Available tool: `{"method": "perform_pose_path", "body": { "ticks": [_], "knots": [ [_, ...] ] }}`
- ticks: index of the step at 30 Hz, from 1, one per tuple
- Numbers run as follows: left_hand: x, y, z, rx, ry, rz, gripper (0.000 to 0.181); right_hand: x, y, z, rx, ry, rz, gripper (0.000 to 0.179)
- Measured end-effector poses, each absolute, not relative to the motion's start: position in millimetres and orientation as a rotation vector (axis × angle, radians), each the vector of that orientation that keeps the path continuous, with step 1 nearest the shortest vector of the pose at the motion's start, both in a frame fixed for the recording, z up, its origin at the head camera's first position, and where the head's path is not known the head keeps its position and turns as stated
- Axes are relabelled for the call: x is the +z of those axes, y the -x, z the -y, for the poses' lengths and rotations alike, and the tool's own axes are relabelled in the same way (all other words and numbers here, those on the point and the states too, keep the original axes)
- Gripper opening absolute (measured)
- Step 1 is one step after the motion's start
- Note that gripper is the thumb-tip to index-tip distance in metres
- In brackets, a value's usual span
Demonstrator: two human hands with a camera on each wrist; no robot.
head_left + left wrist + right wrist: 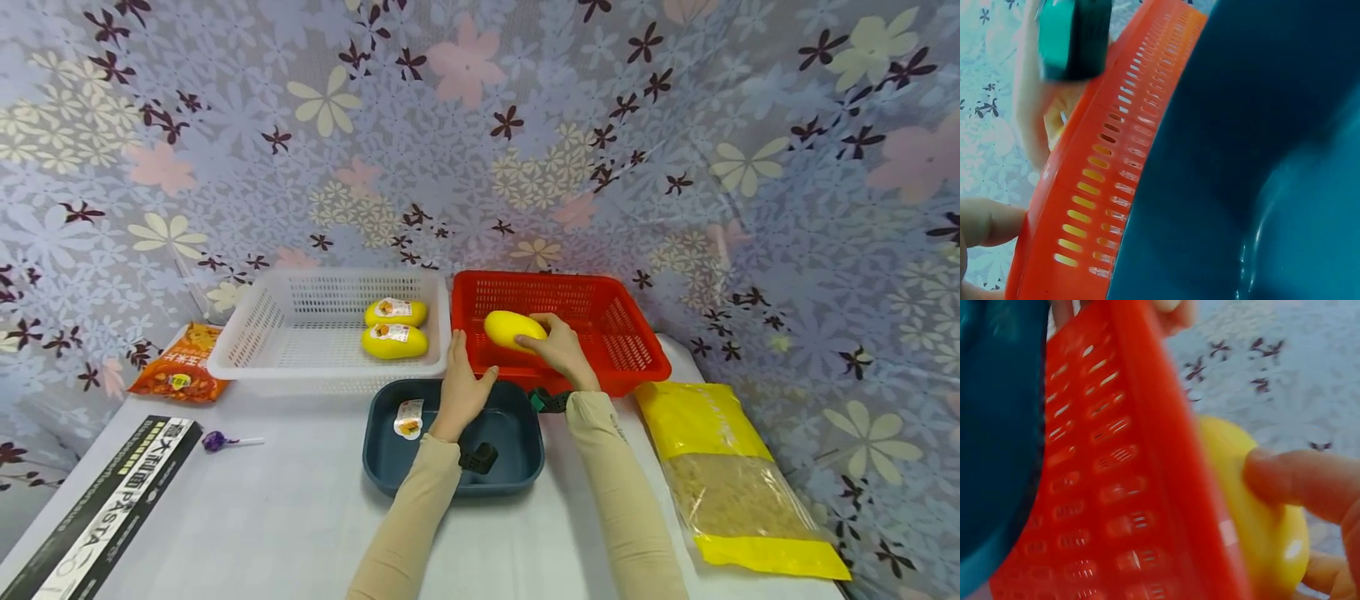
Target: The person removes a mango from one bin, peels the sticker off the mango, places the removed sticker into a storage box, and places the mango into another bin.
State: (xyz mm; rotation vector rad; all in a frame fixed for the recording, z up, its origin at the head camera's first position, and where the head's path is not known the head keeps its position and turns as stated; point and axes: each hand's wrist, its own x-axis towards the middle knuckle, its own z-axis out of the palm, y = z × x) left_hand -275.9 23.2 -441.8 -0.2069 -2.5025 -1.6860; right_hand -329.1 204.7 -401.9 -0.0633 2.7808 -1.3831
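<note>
My right hand (558,343) grips a smooth yellow mango (510,329) over the red basket (637,367). In the right wrist view, the thumb presses the mango (1229,456) just beyond the red rim. My left hand (461,392) reaches across the dark blue tub (528,467) with its fingers extended and thumb spread. Its fingertips are at the red basket's near left rim; the left wrist view has one digit right against that rim (1038,206). A white label with an orange picture (408,419) lies inside the tub.
Left of the red basket stands a white basket (247,333) with two labelled yellow mangoes (395,342). Around the table are an orange snack bag (183,367), a purple lollipop (215,441), a black pasta box (112,504) and a yellow bag of pasta (738,483). Floral cloth hangs behind.
</note>
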Motion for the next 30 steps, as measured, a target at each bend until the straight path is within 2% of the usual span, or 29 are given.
{"method": "perform_pose_path", "body": {
  "ticks": [9, 17, 23, 30],
  "knots": [
    [-446, 271, -31, -1.536, 0.255, 2.586, 0.078, -409, 347, -194, -1.223, -0.053, -2.804, 0.067],
    [-441, 272, -33, -1.503, 0.247, 2.604, 0.077, -407, 348, -191, -1.091, 0.095, -2.741, 0.059],
    [-439, 273, -28, -1.543, 0.250, 2.592, 0.076, -404, 344, -190, -1.146, 0.092, -2.749, 0.057],
    [-439, 274, -22, -1.582, 0.249, 2.571, 0.075, -402, 330, -189, -1.390, 0.090, -2.769, 0.044]
  ]
}}
